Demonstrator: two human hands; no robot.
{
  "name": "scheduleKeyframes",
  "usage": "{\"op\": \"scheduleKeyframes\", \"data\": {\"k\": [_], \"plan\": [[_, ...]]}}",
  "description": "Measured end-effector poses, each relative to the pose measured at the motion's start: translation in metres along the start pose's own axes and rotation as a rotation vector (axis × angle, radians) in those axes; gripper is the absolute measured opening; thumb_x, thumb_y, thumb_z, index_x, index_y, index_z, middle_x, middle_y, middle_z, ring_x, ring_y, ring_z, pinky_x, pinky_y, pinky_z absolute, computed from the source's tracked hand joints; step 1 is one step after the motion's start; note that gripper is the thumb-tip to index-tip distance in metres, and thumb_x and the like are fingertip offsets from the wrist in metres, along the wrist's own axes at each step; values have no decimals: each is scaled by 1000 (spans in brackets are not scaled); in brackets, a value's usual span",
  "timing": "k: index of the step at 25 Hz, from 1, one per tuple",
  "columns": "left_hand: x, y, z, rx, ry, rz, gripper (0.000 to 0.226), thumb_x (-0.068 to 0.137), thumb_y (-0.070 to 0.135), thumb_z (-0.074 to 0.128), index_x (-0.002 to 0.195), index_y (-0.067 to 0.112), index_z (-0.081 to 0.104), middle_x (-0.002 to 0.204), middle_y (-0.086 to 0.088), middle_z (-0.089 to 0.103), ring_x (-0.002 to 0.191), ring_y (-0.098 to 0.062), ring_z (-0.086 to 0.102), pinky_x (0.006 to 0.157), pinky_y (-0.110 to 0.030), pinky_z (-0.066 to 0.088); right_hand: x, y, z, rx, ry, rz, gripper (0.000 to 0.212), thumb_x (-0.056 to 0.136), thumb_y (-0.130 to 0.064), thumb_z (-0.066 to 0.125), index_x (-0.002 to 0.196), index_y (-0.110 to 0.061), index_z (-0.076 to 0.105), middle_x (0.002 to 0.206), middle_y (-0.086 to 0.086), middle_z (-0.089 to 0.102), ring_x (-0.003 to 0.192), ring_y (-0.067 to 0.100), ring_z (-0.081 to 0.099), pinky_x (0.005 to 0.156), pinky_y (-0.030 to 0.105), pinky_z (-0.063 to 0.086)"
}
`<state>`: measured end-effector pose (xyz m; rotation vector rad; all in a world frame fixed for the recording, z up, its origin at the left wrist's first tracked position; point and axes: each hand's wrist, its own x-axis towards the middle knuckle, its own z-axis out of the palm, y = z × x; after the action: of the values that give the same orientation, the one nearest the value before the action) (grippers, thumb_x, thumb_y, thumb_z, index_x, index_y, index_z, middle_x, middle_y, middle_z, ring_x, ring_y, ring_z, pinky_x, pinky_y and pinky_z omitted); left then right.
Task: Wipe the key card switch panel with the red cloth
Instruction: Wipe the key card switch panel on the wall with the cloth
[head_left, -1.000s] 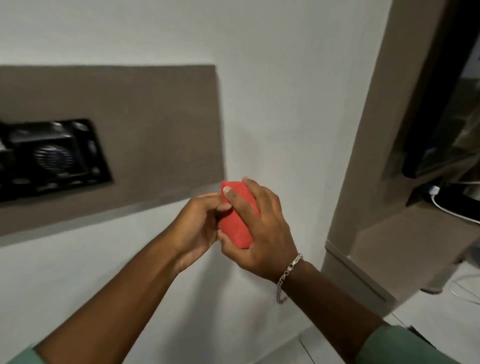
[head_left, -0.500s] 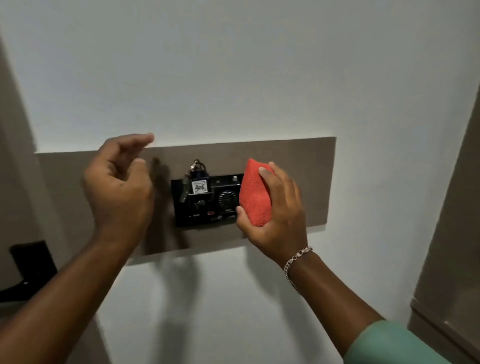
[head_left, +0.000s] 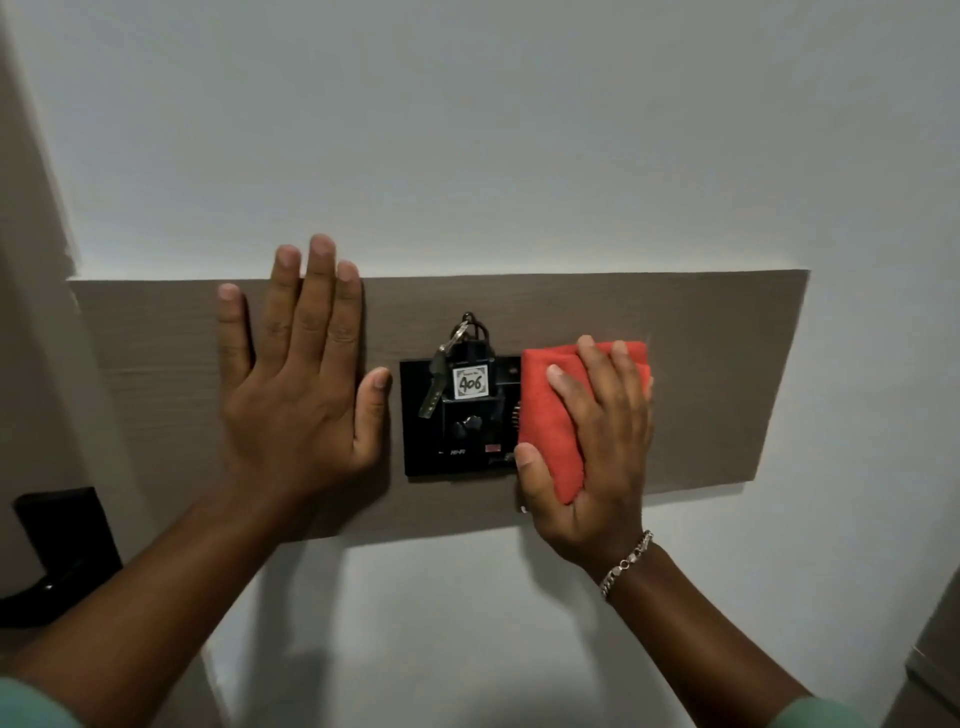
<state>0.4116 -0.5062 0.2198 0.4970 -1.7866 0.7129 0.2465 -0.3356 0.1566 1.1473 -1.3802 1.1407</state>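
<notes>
Right hand (head_left: 597, 447) grips folded red cloth (head_left: 550, 415), pressed on right edge of key card switch panel (head_left: 457, 441). Left hand (head_left: 301, 374) flat, fingers spread, on wood board (head_left: 701, 364) beside panel.

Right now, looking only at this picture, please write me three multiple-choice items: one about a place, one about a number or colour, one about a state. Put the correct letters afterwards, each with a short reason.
1. Where does the red cloth lie on the black switch panel?
A. over its right part
B. over its left part
C. below it, apart from it

2. Which number stands on the white tag?
A. 604
B. 406
C. 460

3. How is the left hand held?
A. closed into a fist
B. pinching the keys
C. open and flat on the brown wall board

Key:
1 A, the right hand presses the cloth over the panel's right side.
2 B, the tag reads 406.
3 C, its fingers are spread flat, left of the panel, holding nothing.
</notes>
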Motion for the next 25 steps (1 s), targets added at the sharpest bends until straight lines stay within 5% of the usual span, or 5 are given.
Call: {"op": "scheduleKeyframes", "data": {"k": [16, 20, 25], "plan": [[3, 5, -2, 15, -4, -12, 75, 96, 42, 28, 156, 4, 7, 164, -22, 14, 152, -34, 5, 123, -49, -5, 0, -27, 8, 151, 92, 159, 49, 84, -26, 51, 132, -18, 56, 149, 11, 51, 150, 35, 31, 114, 71, 25], [2, 4, -1, 16, 8, -4, 74, 96, 42, 29, 156, 4, 10, 164, -21, 14, 153, -32, 5, 123, -49, -3, 6, -8, -6, 98, -9, -16, 49, 79, -24, 50, 127, -18, 56, 144, 14, 52, 145, 41, 38, 109, 75, 28], [2, 5, -1, 1, 9, -7, 75, 96, 44, 30, 156, 4, 10, 164, -21, 14, 153, -31, 5, 123, -49, -4, 9, -10, -3, 45, -32, -19, 48, 90, -41, 52, 133, -20, 54, 148, 15, 50, 147, 40, 36, 111, 73, 27]]}}
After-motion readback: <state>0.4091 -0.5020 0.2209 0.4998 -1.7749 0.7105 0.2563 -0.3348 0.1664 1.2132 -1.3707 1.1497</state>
